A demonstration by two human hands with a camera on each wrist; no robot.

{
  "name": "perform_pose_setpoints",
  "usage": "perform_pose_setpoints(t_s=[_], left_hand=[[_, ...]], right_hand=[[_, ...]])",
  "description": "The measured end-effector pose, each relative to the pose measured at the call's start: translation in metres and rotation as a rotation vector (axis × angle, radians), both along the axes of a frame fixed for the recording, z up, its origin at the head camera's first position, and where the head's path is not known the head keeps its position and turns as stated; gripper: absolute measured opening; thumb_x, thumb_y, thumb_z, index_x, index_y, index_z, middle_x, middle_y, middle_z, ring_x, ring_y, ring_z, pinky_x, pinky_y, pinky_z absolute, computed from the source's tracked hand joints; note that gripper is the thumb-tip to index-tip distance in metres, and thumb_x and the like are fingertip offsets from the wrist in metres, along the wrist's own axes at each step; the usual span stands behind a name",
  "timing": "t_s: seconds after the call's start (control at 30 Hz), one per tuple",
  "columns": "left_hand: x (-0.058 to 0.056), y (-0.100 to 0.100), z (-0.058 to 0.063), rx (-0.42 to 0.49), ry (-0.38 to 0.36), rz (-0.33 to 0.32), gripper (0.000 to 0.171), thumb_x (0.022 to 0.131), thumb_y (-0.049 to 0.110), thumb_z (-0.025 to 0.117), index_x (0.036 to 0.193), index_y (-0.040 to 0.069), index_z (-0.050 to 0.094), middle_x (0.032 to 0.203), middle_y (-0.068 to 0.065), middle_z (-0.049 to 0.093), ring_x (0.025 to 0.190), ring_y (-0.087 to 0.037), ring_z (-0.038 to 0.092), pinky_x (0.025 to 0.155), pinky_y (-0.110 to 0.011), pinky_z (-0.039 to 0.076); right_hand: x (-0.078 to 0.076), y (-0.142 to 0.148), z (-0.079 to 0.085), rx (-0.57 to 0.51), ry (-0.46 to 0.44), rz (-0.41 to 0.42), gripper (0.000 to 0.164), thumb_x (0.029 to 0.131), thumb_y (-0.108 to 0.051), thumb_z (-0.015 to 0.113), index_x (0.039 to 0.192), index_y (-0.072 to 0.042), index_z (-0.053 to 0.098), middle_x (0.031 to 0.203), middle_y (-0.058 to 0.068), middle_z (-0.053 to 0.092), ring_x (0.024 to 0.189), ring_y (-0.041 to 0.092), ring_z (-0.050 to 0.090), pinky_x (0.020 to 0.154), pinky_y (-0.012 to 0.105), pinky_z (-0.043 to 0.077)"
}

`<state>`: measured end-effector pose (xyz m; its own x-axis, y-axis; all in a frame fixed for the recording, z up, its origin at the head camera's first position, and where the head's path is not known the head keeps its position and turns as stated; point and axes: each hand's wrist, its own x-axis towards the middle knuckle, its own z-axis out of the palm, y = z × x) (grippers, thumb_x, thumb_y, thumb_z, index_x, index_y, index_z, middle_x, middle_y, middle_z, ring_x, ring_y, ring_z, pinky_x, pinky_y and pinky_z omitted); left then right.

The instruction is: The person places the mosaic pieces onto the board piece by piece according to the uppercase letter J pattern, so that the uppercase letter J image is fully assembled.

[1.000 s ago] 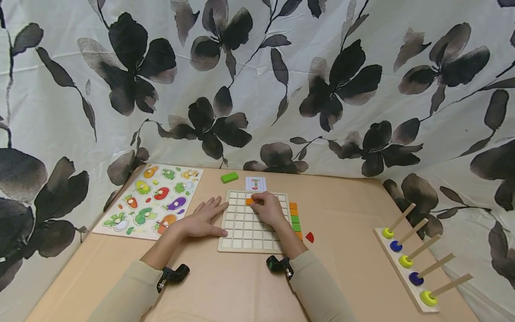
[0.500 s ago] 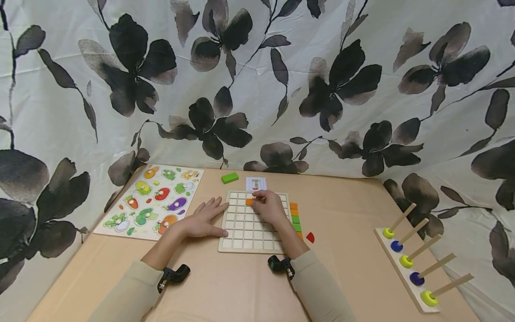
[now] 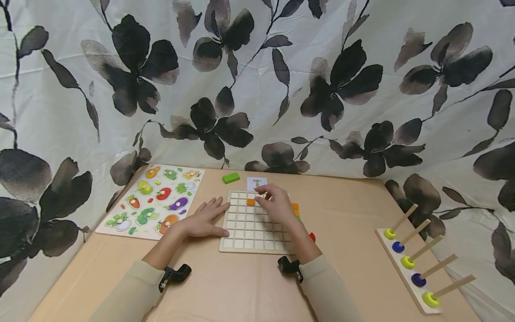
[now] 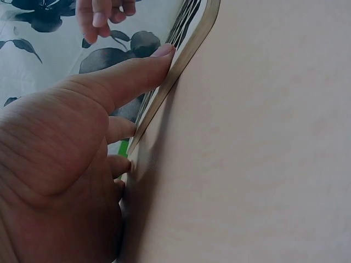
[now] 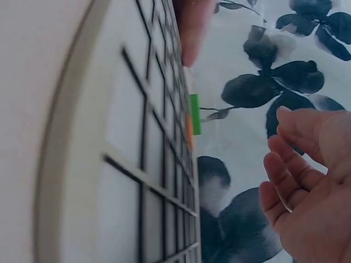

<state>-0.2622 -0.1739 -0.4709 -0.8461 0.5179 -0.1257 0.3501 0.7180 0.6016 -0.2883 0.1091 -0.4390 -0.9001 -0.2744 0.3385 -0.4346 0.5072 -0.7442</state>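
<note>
A wooden grid board [image 3: 241, 244] of pale square cells lies in the middle of the table. One orange square [image 3: 251, 202] sits in a cell of its second row from the back. My left hand [image 3: 203, 219] rests along the board's left side with spread fingers; in the left wrist view its thumb [image 4: 140, 71] touches the board's edge. My right hand [image 3: 278, 208] hovers over the right half of the board, just beside the orange square. Its fingers [image 5: 282, 170] are loosely bent with nothing between them, as the right wrist view shows.
A patterned card [image 3: 256, 182] and a green block [image 3: 231, 178] lie behind the board. Orange and green pieces [image 3: 295, 206] line its right side, partly hidden by my right arm, near a red piece [image 3: 312, 237]. A vegetable picture board [image 3: 108, 227] lies left, a peg rack [image 3: 406, 277] right.
My right hand has let go of the orange square and drawn up and slightly right, its fingers loosening. The orange square stays in its cell. My left hand stays at the board's edge.
</note>
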Motion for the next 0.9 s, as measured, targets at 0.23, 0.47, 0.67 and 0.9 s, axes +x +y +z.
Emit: perform_pose_setpoints(t_s=[0.23, 0.47, 0.67, 0.9], left_hand=[[0.000, 0.001, 0.000, 0.000, 0.003, -0.004, 0.099, 0.089, 0.054, 0.075, 0.166, 0.013, 0.028, 0.175, -0.020, 0.005, 0.162, -0.042, -0.005, 0.129, -0.061, -0.004], [0.001, 0.000, 0.000, 0.000, -0.001, -0.002, 0.100, 0.089, 0.055, 0.075, 0.166, 0.013, 0.027, 0.175, -0.020, 0.004, 0.162, -0.042, -0.005, 0.130, -0.061, -0.004], [0.001, 0.001, 0.002, 0.001, 0.005, -0.003, 0.100, 0.089, 0.054, 0.075, 0.166, 0.012, 0.028, 0.175, -0.021, 0.005, 0.162, -0.042, -0.005, 0.129, -0.061, -0.004], [0.002, 0.001, 0.002, 0.004, 0.002, -0.003, 0.100, 0.089, 0.052, 0.076, 0.165, 0.011, 0.028, 0.175, -0.021, 0.005, 0.162, -0.043, -0.004, 0.129, -0.062, -0.003]], right_hand=[[0.009, 0.010, 0.015, 0.025, -0.003, 0.062, 0.025, 0.096, -0.011, 0.076, 0.120, -0.012, 0.077, 0.109, 0.007, 0.073, 0.087, 0.019, 0.061, 0.073, 0.027, 0.053], [0.012, 0.033, 0.025, 0.045, -0.037, 0.064, 0.025, 0.097, -0.015, 0.075, 0.123, -0.015, 0.076, 0.113, 0.005, 0.074, 0.090, 0.019, 0.060, 0.077, 0.030, 0.054], [0.009, 0.057, 0.034, 0.041, -0.055, 0.113, 0.026, 0.096, -0.013, 0.075, 0.123, -0.013, 0.076, 0.116, 0.003, 0.075, 0.093, 0.020, 0.062, 0.081, 0.035, 0.055], [0.005, 0.082, 0.035, 0.058, -0.113, 0.131, 0.026, 0.096, -0.012, 0.074, 0.123, -0.012, 0.076, 0.115, 0.014, 0.074, 0.093, 0.024, 0.063, 0.083, 0.038, 0.055]])
